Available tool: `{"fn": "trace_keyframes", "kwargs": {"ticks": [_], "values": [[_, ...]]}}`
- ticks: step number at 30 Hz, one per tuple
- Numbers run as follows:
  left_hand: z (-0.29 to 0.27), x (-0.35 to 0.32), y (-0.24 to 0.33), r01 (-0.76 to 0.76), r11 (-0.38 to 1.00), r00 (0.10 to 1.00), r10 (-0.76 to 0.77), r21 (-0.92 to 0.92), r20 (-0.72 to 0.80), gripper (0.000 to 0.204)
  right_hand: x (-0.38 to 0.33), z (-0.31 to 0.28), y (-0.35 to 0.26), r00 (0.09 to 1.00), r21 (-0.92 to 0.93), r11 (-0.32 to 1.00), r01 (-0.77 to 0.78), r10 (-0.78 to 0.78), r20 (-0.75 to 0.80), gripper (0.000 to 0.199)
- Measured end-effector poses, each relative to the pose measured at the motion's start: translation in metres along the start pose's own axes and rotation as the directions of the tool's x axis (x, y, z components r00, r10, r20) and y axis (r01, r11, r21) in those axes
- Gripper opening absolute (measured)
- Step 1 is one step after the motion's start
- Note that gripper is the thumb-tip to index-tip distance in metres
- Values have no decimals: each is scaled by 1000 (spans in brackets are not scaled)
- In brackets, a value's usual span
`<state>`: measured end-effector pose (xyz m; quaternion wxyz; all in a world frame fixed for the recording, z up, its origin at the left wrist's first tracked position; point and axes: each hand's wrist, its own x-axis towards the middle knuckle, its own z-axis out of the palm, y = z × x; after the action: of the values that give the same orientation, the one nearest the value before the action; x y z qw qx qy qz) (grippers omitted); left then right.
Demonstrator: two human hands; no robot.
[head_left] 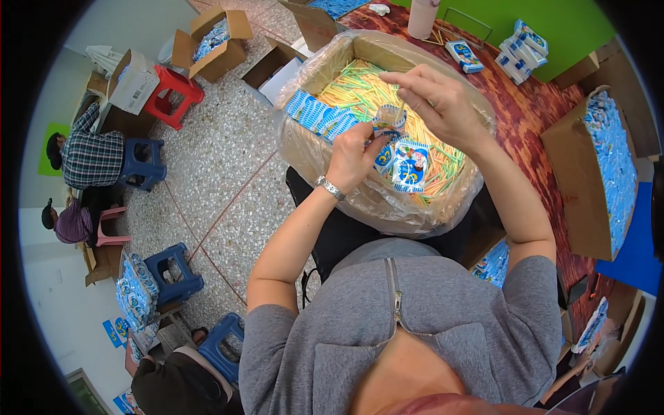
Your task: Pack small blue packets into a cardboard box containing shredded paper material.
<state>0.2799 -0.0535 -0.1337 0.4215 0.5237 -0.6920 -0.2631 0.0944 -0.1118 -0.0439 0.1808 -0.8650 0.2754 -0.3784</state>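
A cardboard box lined with clear plastic [325, 149] sits at my lap, filled with thin pastel sticks [356, 86] in yellow, green and pink. My left hand [354, 155] is closed on a small open packet [389, 119] held upright above the sticks. My right hand [439, 104] hovers just over the packet's mouth, thumb and fingers pinched. Thin sticks show between it and the packet; what the fingertips grip is too small to make out. A strip of blue-and-white packets [318, 114] lies along the box's left side. Another printed packet [411, 167] rests on the sticks.
Beyond the box is a red patterned table [515, 114] with a pink cup [422, 17] and stacked packets [522, 52]. A carton of blue packets [609, 173] stands at right. Left are a red stool [173, 93], blue stools [173, 273] and several seated people [93, 155].
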Motion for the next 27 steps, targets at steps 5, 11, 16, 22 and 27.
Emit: {"fn": "trace_keyframes", "kwargs": {"ticks": [5,11,16,22,27], "values": [[-3,-1,5,-59,998,998,59,3,11,15,3,7,6,965,-120,959,257,-261,-23,35],[-4,-1,2,-58,998,998,59,-20,37,15,3,11,16,979,-120,974,193,-182,95,34],[-3,-3,2,-36,998,999,36,-60,-4,13,1,9,22,972,-76,991,114,-95,213,34],[-3,-1,-11,72,979,996,-79,-191,-32,18,-6,22,14,978,-336,919,207,-195,71,35],[-13,-4,-7,66,987,998,-67,-144,-8,16,-15,25,18,978,68,994,-85,70,198,38]]}}
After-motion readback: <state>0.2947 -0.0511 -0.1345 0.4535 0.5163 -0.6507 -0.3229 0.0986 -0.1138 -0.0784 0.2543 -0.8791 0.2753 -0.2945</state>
